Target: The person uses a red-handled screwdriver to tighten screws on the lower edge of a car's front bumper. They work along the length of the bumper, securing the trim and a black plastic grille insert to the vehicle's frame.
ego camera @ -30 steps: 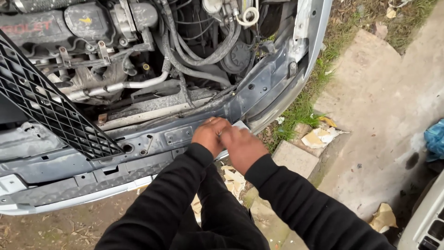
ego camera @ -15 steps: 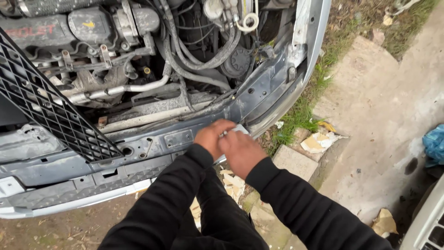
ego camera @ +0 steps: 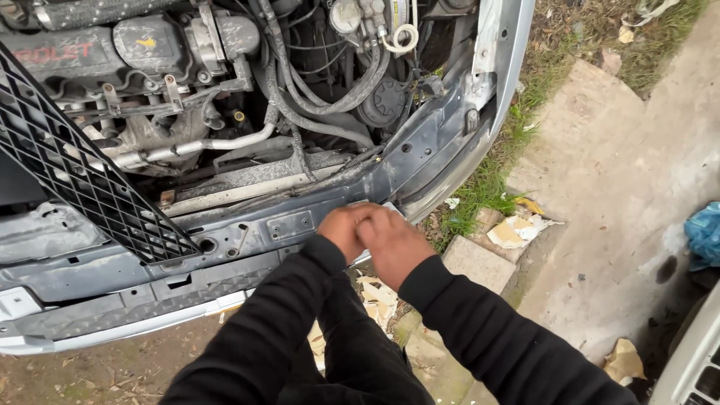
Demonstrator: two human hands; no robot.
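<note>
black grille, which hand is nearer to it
Left. The left hand rests on the grey front panel, on the side toward the black grille. The right hand presses against the left one, on its far side from the grille.

We are outdoors, in a yard used for car repair: a car's engine bay (ego camera: 247,97) stands open above its stripped front crossmember (ego camera: 225,232), with a loose black grille (ego camera: 82,180), and around it grass (ego camera: 487,180), concrete slabs (ego camera: 622,187) and dirt (ego camera: 90,371).
</note>
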